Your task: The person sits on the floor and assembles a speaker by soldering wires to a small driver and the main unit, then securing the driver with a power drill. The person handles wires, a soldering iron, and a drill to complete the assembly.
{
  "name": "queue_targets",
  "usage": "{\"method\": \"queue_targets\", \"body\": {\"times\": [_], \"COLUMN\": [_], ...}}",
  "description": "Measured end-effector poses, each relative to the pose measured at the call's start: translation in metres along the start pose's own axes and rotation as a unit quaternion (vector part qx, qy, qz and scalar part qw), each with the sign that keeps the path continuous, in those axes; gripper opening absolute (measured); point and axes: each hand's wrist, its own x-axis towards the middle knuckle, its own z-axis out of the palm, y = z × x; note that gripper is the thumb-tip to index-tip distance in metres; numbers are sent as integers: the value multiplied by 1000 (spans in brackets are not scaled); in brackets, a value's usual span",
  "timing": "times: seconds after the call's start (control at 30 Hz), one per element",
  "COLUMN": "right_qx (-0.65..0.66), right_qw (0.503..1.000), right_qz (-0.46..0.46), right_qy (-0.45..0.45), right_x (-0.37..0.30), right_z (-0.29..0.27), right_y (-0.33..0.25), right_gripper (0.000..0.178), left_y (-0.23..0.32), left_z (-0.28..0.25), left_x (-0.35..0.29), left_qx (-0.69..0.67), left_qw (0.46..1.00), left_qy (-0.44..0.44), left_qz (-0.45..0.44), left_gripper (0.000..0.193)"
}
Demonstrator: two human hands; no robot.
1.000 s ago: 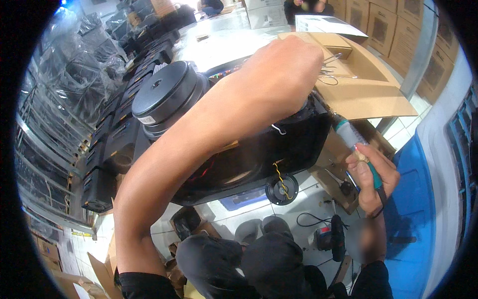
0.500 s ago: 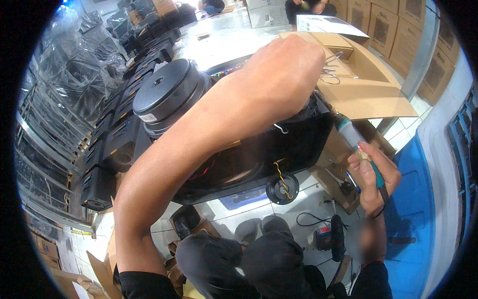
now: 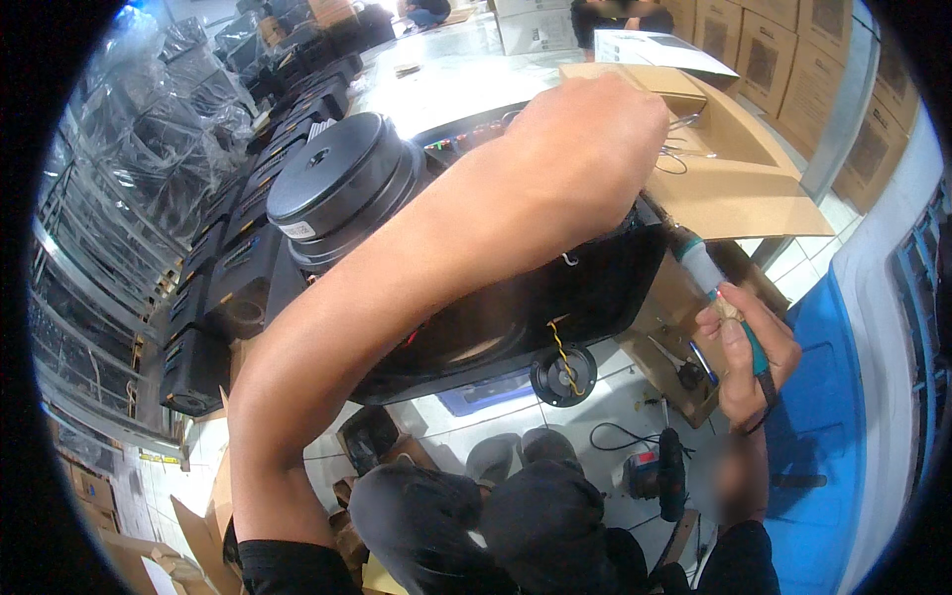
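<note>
My left forearm (image 3: 416, 278) reaches up and across a black speaker housing (image 3: 555, 297), and the back of my left hand (image 3: 595, 129) bends over its far top edge. The fingers are hidden behind it. A big round speaker magnet (image 3: 332, 183) sits on the housing to the left of the arm. My right hand (image 3: 744, 357) is at the housing's right side, closed around a slim tool with a teal handle (image 3: 706, 273) that points up toward the housing's corner. A small round driver (image 3: 563, 375) hangs below on a yellow wire.
An open cardboard box (image 3: 734, 188) holding thin wires stands behind the housing. Black speaker cabinets (image 3: 213, 288) are stacked at the left, some wrapped in plastic. A cordless drill (image 3: 659, 471) and a cable lie on the tiled floor by a blue mat (image 3: 828, 446). My knees (image 3: 496, 506) are below.
</note>
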Motion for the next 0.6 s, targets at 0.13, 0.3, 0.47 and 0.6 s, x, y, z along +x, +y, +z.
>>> {"method": "queue_targets", "body": {"times": [0.13, 0.3, 0.47, 0.6], "right_qx": [-6, 36, 36, 55], "right_qw": [1000, 996, 995, 994], "right_qz": [16, 73, 82, 85], "right_qy": [-2, 35, 45, 45], "right_x": [-1, -5, -6, -6], "right_z": [-1, 4, 5, 6], "right_y": [-1, 0, 1, 2], "right_gripper": [31, 35, 36, 36], "left_y": [3, 0, -1, -1], "left_z": [0, 1, 3, 4], "left_x": [-2, -5, -6, -6], "left_qx": [12, -1, -16, -9], "left_qw": [1000, 1000, 999, 1000], "left_qy": [8, 14, 36, 14], "left_qz": [3, 3, 15, 5], "left_gripper": [17, 16, 16, 16]}}
